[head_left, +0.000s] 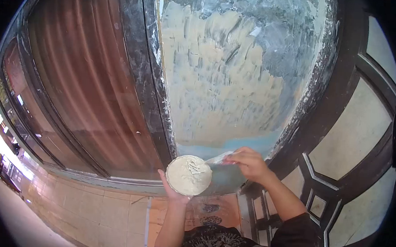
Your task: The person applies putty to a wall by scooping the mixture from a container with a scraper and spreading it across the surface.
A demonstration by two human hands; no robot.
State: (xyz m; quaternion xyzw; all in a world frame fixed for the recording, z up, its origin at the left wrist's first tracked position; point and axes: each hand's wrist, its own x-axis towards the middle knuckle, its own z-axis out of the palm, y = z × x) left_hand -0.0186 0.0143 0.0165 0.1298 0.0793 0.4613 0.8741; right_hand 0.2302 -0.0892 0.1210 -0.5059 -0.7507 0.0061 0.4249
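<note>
My left hand (174, 192) supports a round bowl (169, 187) from below and the side, thumb up along its left edge. Pale cream putty (186, 174) fills the bowl, its surface marked by ridges on the right. In my right hand (251, 164), the fingers are closed around a putty knife (216, 158), whose blade reaches left to the bowl's upper right rim. Just beyond both hands stands a wall panel (222, 80), smeared with cream putty over grey and bluish patches.
A dark, paint-flecked frame (152, 76) borders the panel on the left. Further left are glass panes with a reddish-brown curtain (88, 82) behind. A dark wooden door with pale panels (354, 131) stands at right. Below lie floor tiles (99, 212) and an orange-brown printed sheet (157, 215).
</note>
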